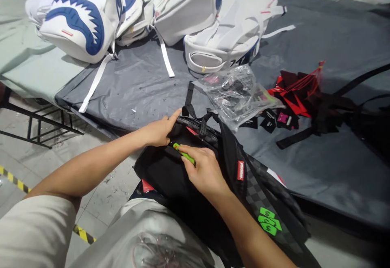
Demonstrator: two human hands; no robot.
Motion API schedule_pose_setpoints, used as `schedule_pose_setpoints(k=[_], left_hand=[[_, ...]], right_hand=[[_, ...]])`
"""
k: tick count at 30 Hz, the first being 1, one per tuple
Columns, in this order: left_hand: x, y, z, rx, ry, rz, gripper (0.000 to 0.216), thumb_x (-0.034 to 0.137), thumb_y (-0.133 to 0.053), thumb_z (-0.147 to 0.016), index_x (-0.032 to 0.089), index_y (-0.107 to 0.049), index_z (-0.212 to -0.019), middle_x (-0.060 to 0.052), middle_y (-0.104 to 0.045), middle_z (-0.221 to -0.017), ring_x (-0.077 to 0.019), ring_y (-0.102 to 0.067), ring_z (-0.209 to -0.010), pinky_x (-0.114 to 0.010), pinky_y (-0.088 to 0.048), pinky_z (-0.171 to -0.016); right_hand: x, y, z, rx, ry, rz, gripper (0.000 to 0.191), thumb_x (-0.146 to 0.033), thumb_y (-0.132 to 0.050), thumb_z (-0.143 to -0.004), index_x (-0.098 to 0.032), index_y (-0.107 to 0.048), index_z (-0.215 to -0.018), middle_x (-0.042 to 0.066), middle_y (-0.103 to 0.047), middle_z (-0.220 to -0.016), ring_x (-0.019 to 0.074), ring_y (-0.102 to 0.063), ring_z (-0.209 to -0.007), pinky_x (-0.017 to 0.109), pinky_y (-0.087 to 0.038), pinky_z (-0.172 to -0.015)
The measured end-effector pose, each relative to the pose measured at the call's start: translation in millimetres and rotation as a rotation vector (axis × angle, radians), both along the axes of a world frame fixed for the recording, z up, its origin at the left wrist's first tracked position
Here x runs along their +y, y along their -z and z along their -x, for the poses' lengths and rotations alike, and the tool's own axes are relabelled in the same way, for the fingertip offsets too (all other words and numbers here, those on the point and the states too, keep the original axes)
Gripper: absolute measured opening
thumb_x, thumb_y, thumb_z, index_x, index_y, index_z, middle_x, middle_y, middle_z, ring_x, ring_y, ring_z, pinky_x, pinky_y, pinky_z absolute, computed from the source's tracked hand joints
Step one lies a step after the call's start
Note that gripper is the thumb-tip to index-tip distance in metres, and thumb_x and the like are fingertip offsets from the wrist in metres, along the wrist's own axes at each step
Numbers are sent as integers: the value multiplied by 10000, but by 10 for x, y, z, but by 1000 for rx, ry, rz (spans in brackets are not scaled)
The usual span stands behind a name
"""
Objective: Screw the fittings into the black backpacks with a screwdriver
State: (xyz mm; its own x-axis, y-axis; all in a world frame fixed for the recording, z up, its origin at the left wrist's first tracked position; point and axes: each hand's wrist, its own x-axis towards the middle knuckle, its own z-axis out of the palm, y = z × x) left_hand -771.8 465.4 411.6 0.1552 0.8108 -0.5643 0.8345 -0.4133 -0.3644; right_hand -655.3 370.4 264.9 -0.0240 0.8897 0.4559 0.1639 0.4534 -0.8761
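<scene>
A black backpack (170,164) with a dark checkered side lies across my lap and leans on the table edge. My left hand (163,131) pinches the bag's upper rim at its left corner. In my right hand (204,168) is a slim tool with a bright green handle (186,155). Its dark tip points at the black fabric close to my left fingers; the kind of tool is not clear. A red label (240,170) sits on the strap, and green patches (269,221) mark the checkered side.
White backpacks with blue shark-mouth prints (73,24) crowd the back of the grey-covered table (122,85). Beyond my bag lie a clear plastic bag (234,93), black tags (268,120) and red-corded tags (297,91). Black straps (323,113) stretch out at the right. A metal frame (39,124) stands lower left.
</scene>
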Motion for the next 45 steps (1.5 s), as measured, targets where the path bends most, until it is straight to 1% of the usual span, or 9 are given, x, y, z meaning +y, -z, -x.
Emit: schedule_pose_setpoints(k=[12, 18, 24, 27, 33, 35, 38, 42, 45], left_hand=[[-8, -21, -35, -1, -11, 15, 1114, 195, -613, -811, 233, 266, -1495, -156, -477, -1252, -226, -595, -962, -275, -446, -773], [-14, -11, -50, 5, -26, 13, 1122, 193, -614, -809, 241, 279, -1486, -150, -462, -1282, -240, -597, -1003, -285, -450, -796], [-11, -1, -65, 25, -32, -7, 1120, 203, -619, -811, 237, 271, -1489, -157, -460, -1289, -248, -607, -999, -283, -452, -768], [-16, 2, -51, 3, -22, -1, 1118, 196, -613, -805, 238, 267, -1493, -151, -468, -1276, -250, -611, -992, -280, -451, -761], [-9, 17, -2, -31, 4, -3, 1139, 198, -626, -782, 230, 254, -1505, -150, -483, -1254, -245, -618, -955, -278, -445, -728], [-5, 20, -1, -35, -1, 0, 1138, 200, -626, -786, 236, 256, -1504, -147, -481, -1259, -247, -615, -968, -278, -444, -737], [-3, 16, -11, -25, -17, 9, 1127, 194, -618, -794, 247, 259, -1500, -143, -476, -1261, -254, -614, -976, -281, -444, -736], [-12, 0, -28, -24, -28, 15, 1135, 201, -630, -789, 260, 253, -1499, -144, -465, -1282, -260, -607, -1011, -281, -446, -749], [-26, -9, -37, -19, -40, 22, 1131, 198, -623, -796, 263, 265, -1493, -144, -465, -1288, -253, -605, -1003, -280, -443, -749]], right_hand=[[-44, -39, -46, -218, 80, -105, 339, -74, -481, -852, -201, -673, -1101, 4, -670, -1151, 185, -640, -1006, 396, -319, -931], [43, 56, -74, -156, -50, -162, 360, -45, -472, -836, -204, -662, -1096, -5, -658, -1181, 158, -635, -1073, 373, -375, -922], [81, 86, -35, -93, -26, -183, 354, -43, -454, -847, -157, -669, -1103, 38, -655, -1185, 171, -634, -1080, 366, -428, -918], [110, 74, -83, -75, -117, -134, 358, -53, -478, -845, -198, -678, -1103, -6, -663, -1167, 149, -635, -1076, 335, -448, -899], [96, -7, -133, -43, -76, 57, 261, -235, -580, -868, -194, -691, -1101, 15, -711, -947, 163, -647, -777, 317, -476, -758], [80, -38, -111, -95, -27, 57, 245, -254, -577, -870, -205, -705, -1073, 13, -710, -862, 176, -636, -727, 350, -464, -793], [74, -62, -75, -103, 40, 75, 240, -299, -556, -880, -206, -723, -1025, 33, -709, -860, 200, -649, -777, 402, -431, -895], [90, -52, -49, 14, -31, 282, 323, -426, -520, -887, -223, -731, -1022, 41, -701, -896, 203, -640, -832, 333, -473, -783], [87, -43, -45, -55, 83, 240, 332, -427, -511, -876, -212, -745, -972, 53, -690, -807, 225, -623, -786, 366, -466, -801]])
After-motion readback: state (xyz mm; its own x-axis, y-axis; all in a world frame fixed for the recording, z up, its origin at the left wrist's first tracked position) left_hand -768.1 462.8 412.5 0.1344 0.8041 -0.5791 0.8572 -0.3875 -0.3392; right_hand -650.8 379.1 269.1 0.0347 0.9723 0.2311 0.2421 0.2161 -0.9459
